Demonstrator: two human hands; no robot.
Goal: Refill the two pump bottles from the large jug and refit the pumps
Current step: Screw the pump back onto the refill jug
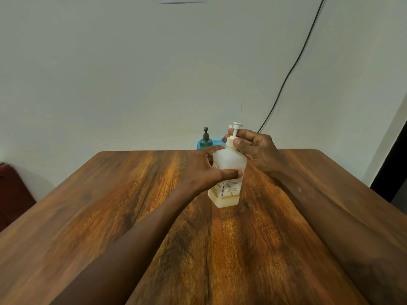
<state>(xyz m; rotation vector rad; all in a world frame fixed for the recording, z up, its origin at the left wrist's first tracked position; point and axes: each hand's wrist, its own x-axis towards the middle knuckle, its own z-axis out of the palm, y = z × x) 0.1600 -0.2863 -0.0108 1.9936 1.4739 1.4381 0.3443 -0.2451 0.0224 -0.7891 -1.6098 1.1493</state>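
Note:
A translucent white pump bottle (229, 164) stands upright in the middle of the wooden table (110, 216), with a thin layer of pale liquid at its bottom. My left hand (204, 170) grips its body from the left, thumb across the label. My right hand (253, 148) pinches the white pump (234, 134) at its collar on top of the bottle. A second pump bottle (206, 140), dark green with a black pump, stands in a blue tray (199, 144) at the table's far edge. Part of a bluish object shows behind my right fingers; no large jug is plainly visible.
A pale wall rises behind the table, with a black cable (295, 62) running down it to the right. A dark red object (11, 190) sits off the table's left side. A dark doorway edge (394, 164) is at the far right.

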